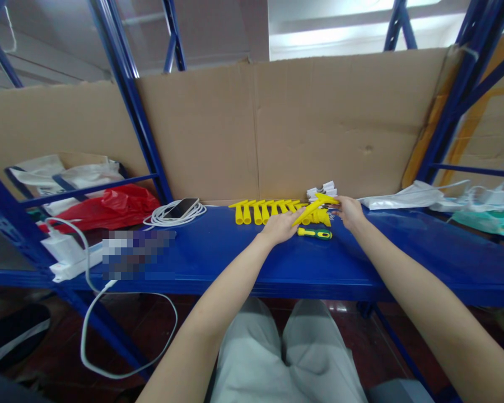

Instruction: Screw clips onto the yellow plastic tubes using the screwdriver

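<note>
My left hand (279,226) is closed around the lower end of a yellow plastic T-shaped piece (307,214), which tilts up to the right. By its upper crossbar, my right hand (348,212) has its fingers bent together; what they pinch, if anything, is too small to make out. Behind the left hand, several matching yellow pieces (258,212) stand in a row. More yellow parts (320,217) lie heaped under the held piece, with small shiny bits beside the right fingertips. A screwdriver with a yellow and green handle (315,233) lies just in front.
White clip-like parts (322,190) sit against the cardboard panel (311,123). A phone (182,208) rests on a coiled white cable (163,215) at left, near a red bag (109,204) and a power strip (78,263). A white packet (403,197) lies right on the blue shelf (235,260).
</note>
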The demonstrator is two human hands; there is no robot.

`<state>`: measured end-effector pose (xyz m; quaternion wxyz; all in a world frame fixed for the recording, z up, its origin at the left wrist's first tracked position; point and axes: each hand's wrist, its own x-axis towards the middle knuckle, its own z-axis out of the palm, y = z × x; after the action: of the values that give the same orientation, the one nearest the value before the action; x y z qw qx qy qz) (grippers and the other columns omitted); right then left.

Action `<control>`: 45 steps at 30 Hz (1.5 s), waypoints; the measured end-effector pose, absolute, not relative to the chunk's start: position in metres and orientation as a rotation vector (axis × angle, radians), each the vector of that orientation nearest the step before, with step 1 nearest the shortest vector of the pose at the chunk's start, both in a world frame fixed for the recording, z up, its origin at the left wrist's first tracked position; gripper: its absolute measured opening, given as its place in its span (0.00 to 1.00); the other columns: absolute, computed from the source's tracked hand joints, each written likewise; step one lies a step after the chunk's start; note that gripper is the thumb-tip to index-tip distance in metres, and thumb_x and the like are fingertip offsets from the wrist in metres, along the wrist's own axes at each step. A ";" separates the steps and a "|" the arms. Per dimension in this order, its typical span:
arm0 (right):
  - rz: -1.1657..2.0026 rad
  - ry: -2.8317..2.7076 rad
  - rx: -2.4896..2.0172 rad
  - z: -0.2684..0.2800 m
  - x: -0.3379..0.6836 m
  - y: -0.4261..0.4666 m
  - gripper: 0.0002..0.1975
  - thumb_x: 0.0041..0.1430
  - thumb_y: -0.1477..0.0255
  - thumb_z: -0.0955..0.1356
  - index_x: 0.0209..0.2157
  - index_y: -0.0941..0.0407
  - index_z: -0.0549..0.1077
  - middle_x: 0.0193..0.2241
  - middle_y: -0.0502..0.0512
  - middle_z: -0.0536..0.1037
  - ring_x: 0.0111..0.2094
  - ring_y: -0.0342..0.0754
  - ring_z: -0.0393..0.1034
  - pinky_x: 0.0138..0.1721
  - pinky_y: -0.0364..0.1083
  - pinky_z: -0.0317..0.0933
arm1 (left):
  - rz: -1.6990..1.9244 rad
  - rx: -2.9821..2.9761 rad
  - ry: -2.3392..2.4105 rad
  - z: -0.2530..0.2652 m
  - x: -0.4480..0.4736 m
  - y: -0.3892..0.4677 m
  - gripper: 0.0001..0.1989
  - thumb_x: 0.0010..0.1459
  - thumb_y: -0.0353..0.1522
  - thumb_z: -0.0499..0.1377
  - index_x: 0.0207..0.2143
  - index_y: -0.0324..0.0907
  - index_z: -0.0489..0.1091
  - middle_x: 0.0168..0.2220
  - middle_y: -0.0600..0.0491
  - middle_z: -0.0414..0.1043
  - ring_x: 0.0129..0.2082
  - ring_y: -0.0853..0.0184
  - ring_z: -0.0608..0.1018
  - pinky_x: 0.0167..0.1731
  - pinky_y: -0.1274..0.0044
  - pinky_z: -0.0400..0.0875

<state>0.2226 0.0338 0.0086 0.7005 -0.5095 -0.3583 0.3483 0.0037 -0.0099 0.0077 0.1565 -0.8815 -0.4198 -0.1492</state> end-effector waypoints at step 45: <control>0.810 -0.949 -1.202 0.009 0.215 0.022 0.06 0.52 0.78 0.65 0.23 0.59 0.68 0.23 0.51 0.73 0.18 0.36 0.63 0.17 0.36 0.55 | -1.475 -1.762 -2.550 -0.019 -0.153 0.082 0.21 0.52 0.28 0.55 0.51 0.37 0.68 0.49 0.45 0.73 0.50 0.62 0.74 0.43 0.78 0.69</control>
<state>0.2154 0.0219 0.0095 0.6477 -0.5287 -0.4173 0.3560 -0.1534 0.0822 -0.0193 -0.1452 -0.5078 -0.7351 -0.4252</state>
